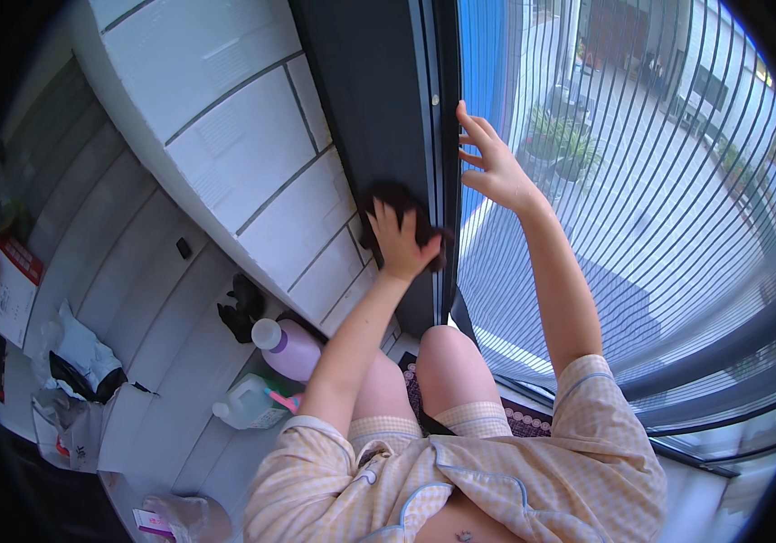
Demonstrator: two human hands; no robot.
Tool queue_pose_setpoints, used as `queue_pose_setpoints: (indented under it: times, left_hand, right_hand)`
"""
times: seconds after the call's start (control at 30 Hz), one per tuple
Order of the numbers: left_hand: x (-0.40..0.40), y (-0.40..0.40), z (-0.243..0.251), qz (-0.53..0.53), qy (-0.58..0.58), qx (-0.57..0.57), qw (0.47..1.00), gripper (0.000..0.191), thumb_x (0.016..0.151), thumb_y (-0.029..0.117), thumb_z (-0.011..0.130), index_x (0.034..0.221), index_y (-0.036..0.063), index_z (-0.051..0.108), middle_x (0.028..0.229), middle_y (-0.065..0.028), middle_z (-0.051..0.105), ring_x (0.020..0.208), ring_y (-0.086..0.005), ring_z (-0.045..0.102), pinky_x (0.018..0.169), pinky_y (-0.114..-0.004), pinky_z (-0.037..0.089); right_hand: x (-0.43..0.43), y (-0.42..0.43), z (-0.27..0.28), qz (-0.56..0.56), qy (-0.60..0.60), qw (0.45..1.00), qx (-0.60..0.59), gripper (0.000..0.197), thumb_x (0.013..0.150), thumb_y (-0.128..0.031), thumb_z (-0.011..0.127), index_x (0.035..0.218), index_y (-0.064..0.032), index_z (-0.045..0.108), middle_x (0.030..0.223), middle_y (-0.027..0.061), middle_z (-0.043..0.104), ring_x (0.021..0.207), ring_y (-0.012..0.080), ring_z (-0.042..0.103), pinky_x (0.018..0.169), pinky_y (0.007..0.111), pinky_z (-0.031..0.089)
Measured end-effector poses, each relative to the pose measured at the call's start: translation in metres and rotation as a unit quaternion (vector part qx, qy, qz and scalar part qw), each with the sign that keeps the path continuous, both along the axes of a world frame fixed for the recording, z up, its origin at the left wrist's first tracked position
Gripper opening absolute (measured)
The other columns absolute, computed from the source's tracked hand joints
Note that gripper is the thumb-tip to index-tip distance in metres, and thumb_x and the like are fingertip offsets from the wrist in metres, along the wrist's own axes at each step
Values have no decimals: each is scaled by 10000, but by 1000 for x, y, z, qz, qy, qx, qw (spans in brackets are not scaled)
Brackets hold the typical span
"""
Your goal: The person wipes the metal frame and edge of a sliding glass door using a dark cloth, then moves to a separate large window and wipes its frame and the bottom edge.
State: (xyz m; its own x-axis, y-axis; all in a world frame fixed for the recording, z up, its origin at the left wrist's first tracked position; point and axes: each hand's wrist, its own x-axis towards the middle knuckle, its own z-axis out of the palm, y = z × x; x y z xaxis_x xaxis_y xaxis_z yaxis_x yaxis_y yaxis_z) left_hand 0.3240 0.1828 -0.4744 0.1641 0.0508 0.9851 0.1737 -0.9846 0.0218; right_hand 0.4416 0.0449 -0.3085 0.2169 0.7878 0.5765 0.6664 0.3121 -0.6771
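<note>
My left hand [400, 246] lies spread over a bunched dark cloth [393, 193], pressing it against the wide dark door frame [361, 102]. Part of the cloth shows past my fingertips and thumb; the rest is under the palm. Higher up on the right, my right hand [500, 170] rests its fingertips on the dark edge strip [452, 129] of a screen door. Its fingers are apart, and no loose object shows in it. The striped see-through screen [605, 224] spreads to the right of that hand.
White tiled wall [259, 142] borders the frame. On the floor stand a purple bottle [293, 353] and a clear jug [252, 402]. Plastic packaging [86, 380], a waste bin [205, 519] and a red-and-white box [13, 292] are farther left. A patterned mat [530, 422] lies by my legs.
</note>
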Motion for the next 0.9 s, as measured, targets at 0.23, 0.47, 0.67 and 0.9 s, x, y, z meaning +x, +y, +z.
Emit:
queue_pose_setpoints:
  times: [0.23, 0.47, 0.67, 0.9]
  left_hand:
    - [16, -9, 145, -38, -51, -22, 998, 546, 832, 430, 475, 1274, 110, 451, 1342, -240, 322, 1251, -456, 269, 949, -642, 193]
    - [8, -4, 163, -35, -35, 24, 998, 473, 873, 280, 421, 1317, 118, 409, 1407, -201, 264, 1285, -427, 238, 998, -591, 170]
    - [-20, 12, -44, -19, 132, -43, 990, 427, 807, 363, 529, 1164, 130, 528, 1293, -248, 344, 1254, -486, 232, 964, -649, 185]
    - [11, -3, 76, -52, -22, -109, 992, 505, 843, 379, 489, 1273, 119, 443, 1331, -274, 304, 1248, -494, 234, 948, -666, 165]
  right_hand:
    - [7, 2, -4, -53, -45, 997, -12, 876, 661, -10, 519, 1422, -72, 89, 1315, 200, 296, 1211, 358, 370, 1003, 407, 359]
    - [-3, 3, 0, -62, -32, 997, -24, 879, 670, 32, 509, 1425, -96, 77, 1348, 179, 261, 1251, 333, 328, 1040, 425, 304]
    - [-36, 20, -39, -92, 31, 992, 76, 805, 755, 31, 501, 1427, -137, 90, 1431, 173, 184, 1322, 326, 217, 1045, 443, 272]
    - [-34, 10, -94, -91, 136, 985, 48, 777, 796, -21, 581, 1421, -127, 132, 1440, 169, 199, 1337, 290, 204, 1046, 457, 233]
